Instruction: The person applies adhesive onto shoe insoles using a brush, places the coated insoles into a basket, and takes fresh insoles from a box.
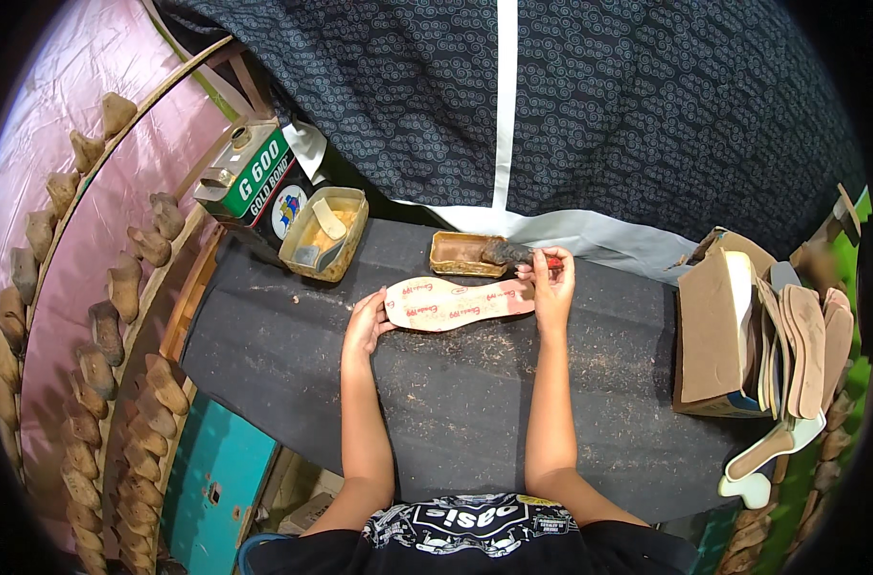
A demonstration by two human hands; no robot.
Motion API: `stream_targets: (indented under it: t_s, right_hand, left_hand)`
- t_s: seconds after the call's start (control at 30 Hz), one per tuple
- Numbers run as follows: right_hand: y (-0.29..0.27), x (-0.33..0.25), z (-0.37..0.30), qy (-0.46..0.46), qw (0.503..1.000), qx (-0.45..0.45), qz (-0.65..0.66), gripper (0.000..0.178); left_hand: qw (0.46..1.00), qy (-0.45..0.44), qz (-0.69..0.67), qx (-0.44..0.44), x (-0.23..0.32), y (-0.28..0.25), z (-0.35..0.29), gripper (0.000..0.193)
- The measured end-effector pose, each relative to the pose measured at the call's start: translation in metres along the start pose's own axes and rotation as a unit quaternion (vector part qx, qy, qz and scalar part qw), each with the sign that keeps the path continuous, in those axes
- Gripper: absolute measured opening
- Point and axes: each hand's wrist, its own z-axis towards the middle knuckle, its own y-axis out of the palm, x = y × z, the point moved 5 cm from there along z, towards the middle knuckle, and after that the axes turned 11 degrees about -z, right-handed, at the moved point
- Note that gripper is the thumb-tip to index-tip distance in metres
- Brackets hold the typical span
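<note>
A shoe insole board (pixel 446 307), pale with red print, lies level above the dark table, its wide end to the left. The fingers of my left hand (pixel 365 324) are closed on that wide end. My right hand (pixel 552 283) pinches a brush (pixel 509 255) with a clotted dark head and a bit of red showing at the fingers. The brush head points left, over the right end of a small shallow tray (pixel 444 257) with brown residue inside. The insole's narrow end reaches my right fingers; whether they also grip it is hard to tell.
A glue can (pixel 250 187) and a plastic tub (pixel 345 259) with scraper-like pieces stand at the back left. At the right, a cardboard box (pixel 710 335) holds several insoles (pixel 803 335). Wooden shoe lasts (pixel 106 345) line racks on the left. Crumbs dot the table (pixel 456 402).
</note>
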Motion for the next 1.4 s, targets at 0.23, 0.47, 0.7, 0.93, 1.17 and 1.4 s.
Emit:
stream_targets:
  t_s: [0.23,0.47,0.7,0.93,1.17,1.4]
  right_hand:
    - [-0.029,-0.017,0.007,-0.015,0.998,0.052,0.032,0.013]
    - [-0.058,-0.015,0.009,0.023,0.997,0.067,0.019,0.019]
    - [-0.039,-0.010,0.007,0.052,0.997,-0.048,0.005,0.021]
    - [-0.024,-0.003,0.005,0.056,0.990,-0.119,-0.042,0.021]
    - [-0.065,-0.013,0.008,0.051,0.992,-0.027,-0.115,0.021]
    - [-0.082,-0.023,0.009,0.037,0.993,0.007,-0.115,0.022]
  left_hand:
    - [1.000,0.010,-0.003,0.006,0.001,-0.002,0.000,0.026]
    - [0.999,0.025,-0.007,0.025,0.000,-0.005,0.003,0.028]
    - [0.999,0.034,-0.013,0.041,0.001,-0.007,0.004,0.029]
    - [0.998,0.038,-0.020,0.044,0.000,-0.007,0.004,0.028]
    - [0.998,0.034,-0.018,0.050,0.001,-0.008,0.002,0.025]
    - [0.998,0.038,-0.015,0.045,0.001,-0.006,0.003,0.024]
